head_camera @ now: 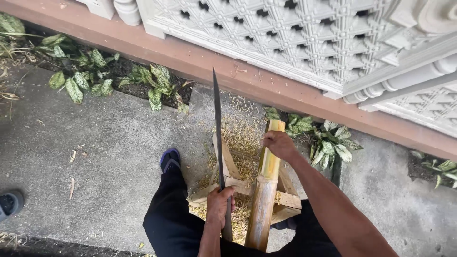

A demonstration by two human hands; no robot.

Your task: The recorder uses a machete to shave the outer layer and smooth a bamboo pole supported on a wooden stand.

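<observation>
white lattice wall (pixel 295 33) and its reddish ledge (pixel 200 62) run across 12 o'clock; grey concrete (pixel 104 152) fills the ground below, speckled leafy plants (pixel 85 76) at 10 o'clock and more at 2. at centre we see a low wooden stand (pixel 235 183) ringed with pale shavings (pixel 243 133). resting on it, the bamboo culm (pixel 266 190), thick, green-yellow, long axis running from 6 toward 12 o'clock, cut top end pointing toward the wall, butt end near our knees. our right hand (pixel 280 144) grips the culm near its top, fingers wrapped over the far side, steadying it. our left hand (pixel 220 205) has its fingers curled tight around the handle of the long dark blade (pixel 218 128), which stands just left of the culm, tip at 12 o'clock, edge-on to the camera. we judge this the trimming or splitting stage, blade poised beside the culm and not in contact with it. any stroke calls for a firm hold up top and the right hand's fingers kept off the blade's line. a dark shoe (pixel 170 159) at 9 o'clock of the stand; another shoe (pixel 9 202) at far left edge.
</observation>
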